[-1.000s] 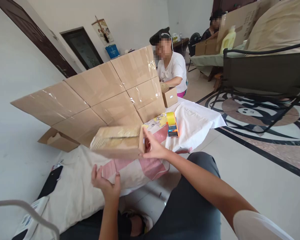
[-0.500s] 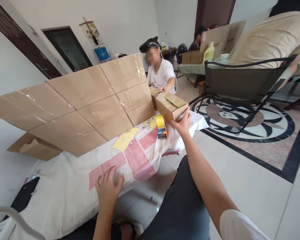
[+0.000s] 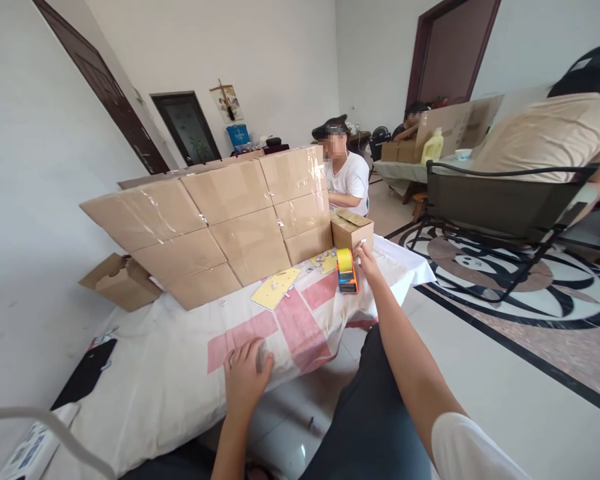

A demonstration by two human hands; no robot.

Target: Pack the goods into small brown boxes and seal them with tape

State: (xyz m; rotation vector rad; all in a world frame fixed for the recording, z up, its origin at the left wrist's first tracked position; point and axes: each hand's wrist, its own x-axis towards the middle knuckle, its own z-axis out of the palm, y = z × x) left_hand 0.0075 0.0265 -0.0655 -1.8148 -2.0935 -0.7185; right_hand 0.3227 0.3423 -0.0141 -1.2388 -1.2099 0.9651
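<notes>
My right hand (image 3: 369, 262) reaches out to a small cardboard box (image 3: 353, 233), its fingers bent against the box's near face. The box rests on the far right of the table, beside the end of a wall of taped cardboard boxes (image 3: 245, 230). A tape dispenser (image 3: 347, 272) with a yellow roll and an orange frame stands just left of my right hand. My left hand (image 3: 247, 370) lies open on the cloth at the table's near edge, fingers spread, holding nothing.
A patterned cloth (image 3: 165, 373) covers the table. An open cardboard box (image 3: 123, 283) sits at the left by the wall. Across the table is a person in a white shirt (image 3: 350, 179). A dark folding chair (image 3: 505, 203) with someone seated is at the right.
The small box has moved away from me and now sits against the wall of boxes, my right hand following it. The left hand stays on the cloth. My view has tilted up.
</notes>
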